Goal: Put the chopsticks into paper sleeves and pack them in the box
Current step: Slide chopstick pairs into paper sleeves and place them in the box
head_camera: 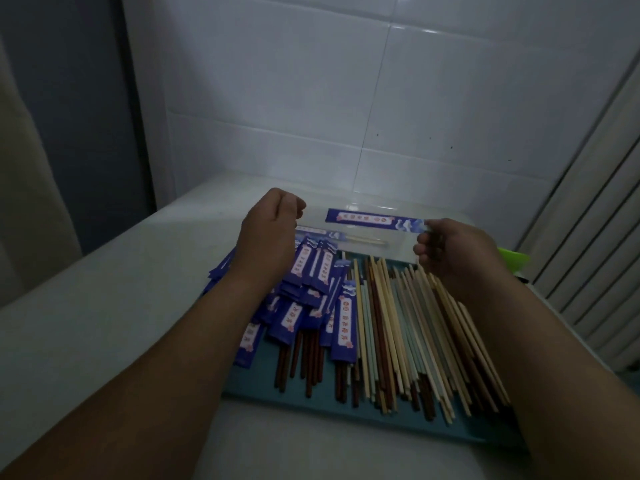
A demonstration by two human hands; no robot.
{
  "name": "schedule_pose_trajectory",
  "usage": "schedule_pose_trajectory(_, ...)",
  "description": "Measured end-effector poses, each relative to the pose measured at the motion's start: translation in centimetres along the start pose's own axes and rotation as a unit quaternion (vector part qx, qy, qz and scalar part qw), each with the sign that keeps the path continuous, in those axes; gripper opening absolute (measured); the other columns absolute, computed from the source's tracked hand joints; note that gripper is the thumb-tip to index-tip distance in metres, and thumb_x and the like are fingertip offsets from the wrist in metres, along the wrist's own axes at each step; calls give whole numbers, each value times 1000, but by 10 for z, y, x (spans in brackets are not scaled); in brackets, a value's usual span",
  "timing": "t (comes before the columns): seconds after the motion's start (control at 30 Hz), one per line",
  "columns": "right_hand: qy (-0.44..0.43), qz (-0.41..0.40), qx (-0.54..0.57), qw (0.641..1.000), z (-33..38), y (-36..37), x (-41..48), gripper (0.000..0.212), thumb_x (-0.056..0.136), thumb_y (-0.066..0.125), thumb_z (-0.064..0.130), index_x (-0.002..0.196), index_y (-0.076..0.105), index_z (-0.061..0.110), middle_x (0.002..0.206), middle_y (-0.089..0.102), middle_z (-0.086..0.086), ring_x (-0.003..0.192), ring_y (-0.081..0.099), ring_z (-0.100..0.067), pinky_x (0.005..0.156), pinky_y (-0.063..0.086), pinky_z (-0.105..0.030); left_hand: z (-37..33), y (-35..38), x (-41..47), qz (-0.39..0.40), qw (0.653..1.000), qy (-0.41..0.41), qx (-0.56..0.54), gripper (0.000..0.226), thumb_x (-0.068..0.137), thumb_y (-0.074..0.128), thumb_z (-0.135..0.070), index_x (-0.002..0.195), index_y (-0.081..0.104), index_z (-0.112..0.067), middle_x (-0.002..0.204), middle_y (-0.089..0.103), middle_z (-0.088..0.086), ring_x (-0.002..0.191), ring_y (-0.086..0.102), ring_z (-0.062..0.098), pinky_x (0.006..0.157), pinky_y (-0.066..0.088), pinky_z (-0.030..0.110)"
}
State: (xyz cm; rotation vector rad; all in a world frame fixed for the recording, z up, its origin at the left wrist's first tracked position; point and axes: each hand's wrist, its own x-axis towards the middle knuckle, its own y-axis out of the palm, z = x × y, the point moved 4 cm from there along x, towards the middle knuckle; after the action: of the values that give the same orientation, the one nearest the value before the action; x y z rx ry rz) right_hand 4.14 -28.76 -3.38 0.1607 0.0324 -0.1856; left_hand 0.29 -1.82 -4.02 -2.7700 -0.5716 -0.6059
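- The left hand hovers over the far left corner of the tray, fingers curled in against the thumb. Nothing shows in them, and I cannot tell whether they pinch anything. If it drops now, it likely knocks the sleeve pile heaped under it across the tray's left half, some sleeves already holding dark sticks.
- The clear box sits on the counter against the tray's far edge, with one sleeved pair inside. Its walls are hard to see, so a careless reach could catch the rim.
- The held sleeve hangs level above the box, gripped at its right end only. I cannot tell whether it is filled. If it is, tilting the free end down could let the sticks slide out.
- The loose chopsticks lie lengthwise across the tray's right half. The forearm passes just above them and may sweep some off the near edge.
- The right hand has thumb and fingertips clamped on that sleeve end, a thin grip that may slip.
- The counter is pale and smooth, the light dim.
- A curtain hangs at far left, a white tiled wall stands behind, and a green object and a ribbed white panel are at the right.
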Motion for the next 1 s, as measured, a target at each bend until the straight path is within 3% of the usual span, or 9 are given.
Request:
schedule_pose_trajectory(0.27, -5, -37, -102, 994, 24, 65, 55, 17, 101, 52, 7, 93, 64, -2, 71, 63, -11, 53, 64, -19, 44, 53, -22, 7, -4, 1, -21, 1000, -10, -4, 31, 111, 37, -28, 98, 63, -17, 95, 66, -6, 90, 62, 7, 72, 45, 24)
schedule_pose_trajectory(0.43, 24, 1, -189, 982, 22, 89, 74, 19, 104, 48, 3, 109, 62, -8, 72, 61, -17, 56, 61, -22, 43, 53, -23, 7, -5, 4, -16, 1000, -6, 6, 31, 110, 37, -27, 99, 64, -16, 95, 67, -6, 89, 62, 8, 74, 47, 25)
schedule_pose_trajectory(0.57, 3, -46, -226, 973, 24, 79, 73, 26, 101, 53, 4, 124, 60, -6, 74, 58, -12, 56, 56, -18, 42, 43, -22, 7, -1, 3, 39, 998, 9, 50, 22, 108, 44, -26, 99, 63, -22, 96, 67, -5, 87, 62, 8, 75, 48, 24)
schedule_pose_trajectory(0.63, -12, -50, -234, 971, 22, 65, 56, 18, 101, 56, 7, 114, 63, -4, 75, 59, -11, 54, 55, -18, 42, 41, -22, 6, 4, 0, 88, 991, 32, 96, 16, 106, 49, -25, 102, 63, -23, 98, 66, -6, 86, 60, 4, 72, 45, 16)
schedule_pose_trajectory(0.67, -25, -36, -246, 968, 19, 58, 46, 18, 101, 57, 9, 111, 65, -4, 75, 60, -11, 54, 54, -18, 43, 41, -23, 7, 8, -2, 116, 984, 42, 127, 14, 106, 51, -27, 104, 63, -23, 100, 65, -7, 88, 60, 3, 74, 46, 15)
schedule_pose_trajectory(0.73, -66, -2, -282, 957, 13, 40, 25, 18, 101, 60, 13, 107, 69, -1, 77, 64, -12, 54, 55, -18, 44, 42, -24, 9, 16, -6, 152, 960, 77, 224, 12, 104, 55, -34, 105, 63, -26, 103, 63, -7, 93, 59, 9, 83, 52, 29)
schedule_pose_trajectory(0.83, -110, 20, -358, 927, 4, 10, -3, 15, 99, 64, 20, 93, 73, 8, 73, 70, -10, 47, 57, -15, 45, 41, -24, 9, 24, -15, 173, 901, 123, 378, 24, 98, 58, -48, 110, 63, -29, 110, 61, -4, 105, 56, 19, 96, 50, 46)
schedule_pose_trajectory(0.9, -119, 32, -438, 890, -4, -3, -19, 20, 98, 66, 26, 84, 72, 14, 69, 72, -4, 45, 59, -10, 49, 42, -23, 8, 31, -20, 190, 858, 115, 463, 41, 95, 56, -59, 120, 61, -27, 123, 59, 1, 119, 51, 25, 103, 45, 45)
schedule_pose_trajectory(1.0, -124, 56, -547, 826, -18, -6, -37, 28, 94, 69, 40, 76, 69, 19, 71, 71, 1, 61, 65, -12, 58, 46, -27, 8, 39, -27, 204, 819, 86, 530, 59, 93, 53, -67, 133, 58, -24, 137, 55, 6, 132, 45, 31, 108, 38, 48)
